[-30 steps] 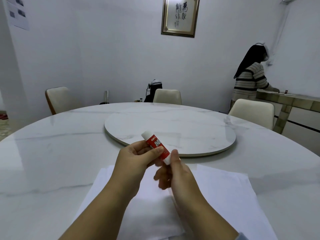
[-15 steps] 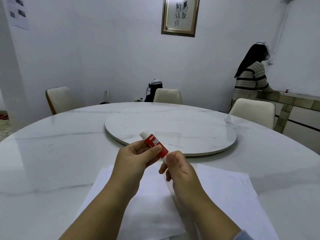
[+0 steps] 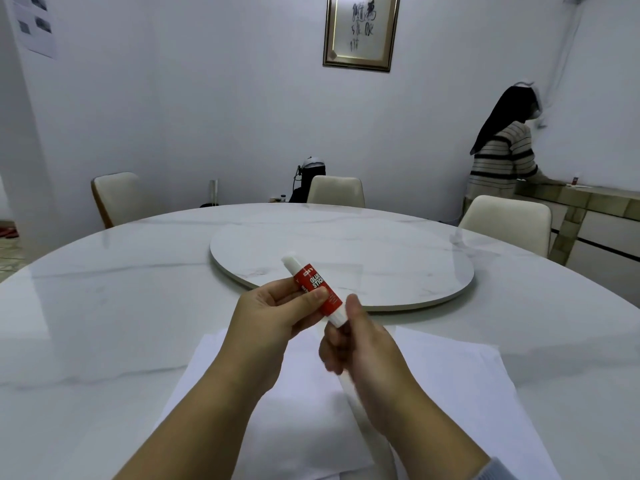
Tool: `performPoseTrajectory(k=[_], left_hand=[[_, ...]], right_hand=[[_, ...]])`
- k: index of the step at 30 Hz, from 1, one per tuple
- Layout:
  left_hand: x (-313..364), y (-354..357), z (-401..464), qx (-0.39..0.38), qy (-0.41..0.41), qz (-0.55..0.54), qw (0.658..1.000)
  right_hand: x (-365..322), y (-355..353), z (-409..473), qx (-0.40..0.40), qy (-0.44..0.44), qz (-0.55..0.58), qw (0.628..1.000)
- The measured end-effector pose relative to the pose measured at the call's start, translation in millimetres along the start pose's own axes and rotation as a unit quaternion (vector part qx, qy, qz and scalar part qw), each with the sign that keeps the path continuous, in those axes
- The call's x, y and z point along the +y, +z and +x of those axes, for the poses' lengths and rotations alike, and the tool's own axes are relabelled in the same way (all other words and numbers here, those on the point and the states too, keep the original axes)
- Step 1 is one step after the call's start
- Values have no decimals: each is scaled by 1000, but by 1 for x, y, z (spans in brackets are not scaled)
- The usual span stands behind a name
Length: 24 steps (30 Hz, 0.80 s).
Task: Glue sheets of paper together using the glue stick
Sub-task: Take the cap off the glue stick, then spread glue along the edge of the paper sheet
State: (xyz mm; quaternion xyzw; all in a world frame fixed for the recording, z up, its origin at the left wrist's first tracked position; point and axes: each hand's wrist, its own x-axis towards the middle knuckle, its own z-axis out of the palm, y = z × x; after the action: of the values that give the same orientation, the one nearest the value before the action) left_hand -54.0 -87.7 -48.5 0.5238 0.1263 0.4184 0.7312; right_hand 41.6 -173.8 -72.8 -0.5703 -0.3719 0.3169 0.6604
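Single head-worn wide-angle view, looking forward and slightly down across the round marble table point(image 3: 104, 306). Camera sits at the table's near edge, close above the near part of it, facing the far wall past the table. Table fills the lower half of the frame; wall and room beyond the table fill the upper half. Edges bend from lens distortion. No second view.

Readable text: "GLUE STICK" in white caps on the red label of the glue stick point(image 3: 316, 289), just above the left thumb. Small logo above it, illegible. Framed calligraphy point(image 3: 361, 29) on wall, far beyond the hands: brush characters, unreadable.
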Motion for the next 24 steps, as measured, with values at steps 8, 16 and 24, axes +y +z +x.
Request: performPoseTrajectory(k=[8, 16, 24], left_hand=[[-3, 0, 1, 30, 17, 85, 996], [-5, -33, 13, 62, -38, 491, 868], [-27, -43, 15, -30, -125, 691, 711]], right_hand=[[2, -3, 8, 25, 31, 73, 997], [-12, -27, 20, 167, 23, 393, 904], [-6, -55, 28, 222, 47, 409, 884]])
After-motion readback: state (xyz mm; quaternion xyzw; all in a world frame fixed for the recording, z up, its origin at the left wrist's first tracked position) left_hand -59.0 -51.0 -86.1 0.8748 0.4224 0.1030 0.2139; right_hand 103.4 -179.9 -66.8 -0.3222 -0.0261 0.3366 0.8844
